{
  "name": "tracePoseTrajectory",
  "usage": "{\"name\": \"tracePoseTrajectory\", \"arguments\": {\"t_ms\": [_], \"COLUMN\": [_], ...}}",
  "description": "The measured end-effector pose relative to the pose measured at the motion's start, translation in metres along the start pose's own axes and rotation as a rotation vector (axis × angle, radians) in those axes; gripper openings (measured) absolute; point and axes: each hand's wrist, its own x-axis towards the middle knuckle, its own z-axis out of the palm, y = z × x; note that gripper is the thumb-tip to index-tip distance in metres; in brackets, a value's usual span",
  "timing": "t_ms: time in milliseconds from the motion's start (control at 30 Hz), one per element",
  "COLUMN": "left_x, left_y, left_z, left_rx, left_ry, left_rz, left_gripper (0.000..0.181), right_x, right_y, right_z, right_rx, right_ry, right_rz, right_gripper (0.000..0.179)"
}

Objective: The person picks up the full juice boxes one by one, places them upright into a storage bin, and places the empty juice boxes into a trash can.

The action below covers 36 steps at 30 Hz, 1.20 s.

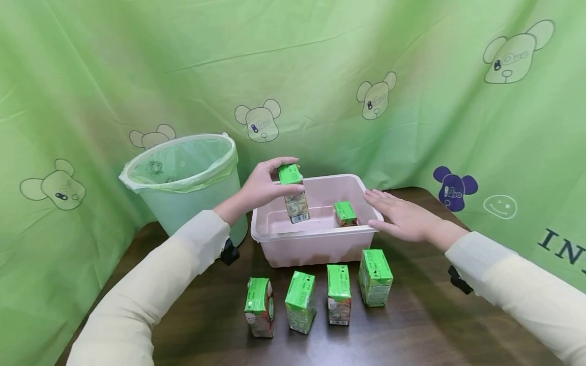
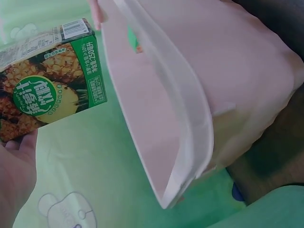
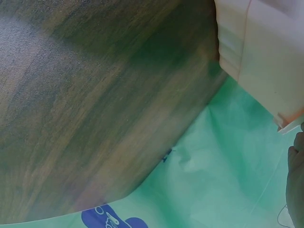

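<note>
The left hand [image 1: 263, 184] is pinching a pineapple juice carton [image 1: 296, 203] close under its green top, the thumb lying across the near side and the fingers reaching round the far side, so the grip is opening no wider than the box. The carton is hanging tilted over the left part of the pink plastic bin [image 1: 320, 249], its barcode end pointing down. It is probably weighing little for a hand, though liquid (if it is full, which the pictures are not showing) would be making the low end swing. The paperboard is looking crisp and square, so it is likely to be behaving stiffly at the edges and giving at mid-panel under a hard squeeze; the smooth print may be slipping a little. Opposite faces, near the top corners, are offering the surest hold.

The right hand [image 1: 405, 216] is holding nothing, its fingers extending straight against the bin's right rim. Inside the bin, toward its right end, another green-topped carton [image 1: 345, 211] is sitting. In front of the bin, four drink cartons [image 1: 339, 292] are standing in a row on the dark wooden table [image 1: 412, 315]. Left of the bin, a lined waste bucket [image 1: 197, 206] is standing, and behind it all a green curtain [image 1: 320, 51] is hanging.
</note>
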Motion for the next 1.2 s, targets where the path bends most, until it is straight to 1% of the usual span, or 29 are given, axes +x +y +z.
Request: {"name": "tracePoseTrajectory", "arguments": {"t_ms": [167,267,500,633,833,1033,1200], "left_x": [0.011,0.016,0.024,0.028,0.031,0.033,0.035], "left_y": [-0.009,-0.014,-0.026,-0.033,-0.040,-0.047,-0.052], "left_z": [0.011,0.017,0.030,0.036,0.043,0.050,0.056], "left_rx": [0.023,0.057,0.128,0.177,0.195,0.219,0.236], "left_ry": [-0.049,-0.072,-0.116,-0.146,-0.191,-0.225,-0.244], "left_rz": [-0.005,-0.009,-0.040,-0.037,-0.047,-0.078,-0.070], "left_gripper": [0.059,0.060,0.062,0.064,0.066,0.069,0.070], "right_x": [0.000,0.000,0.001,0.001,0.000,0.000,-0.001], "right_y": [-0.001,-0.002,-0.001,0.000,-0.001,-0.002,-0.003], "right_z": [-0.002,-0.002,0.000,0.000,0.000,0.000,-0.002], "right_rx": [0.000,0.003,0.002,0.000,-0.002,-0.005,-0.004], "right_ry": [-0.010,-0.011,-0.020,-0.023,-0.002,-0.023,-0.030], "right_rz": [0.002,0.003,0.023,0.017,0.002,0.003,0.010], "right_gripper": [0.072,0.072,0.072,0.072,0.071,0.072,0.071]}}
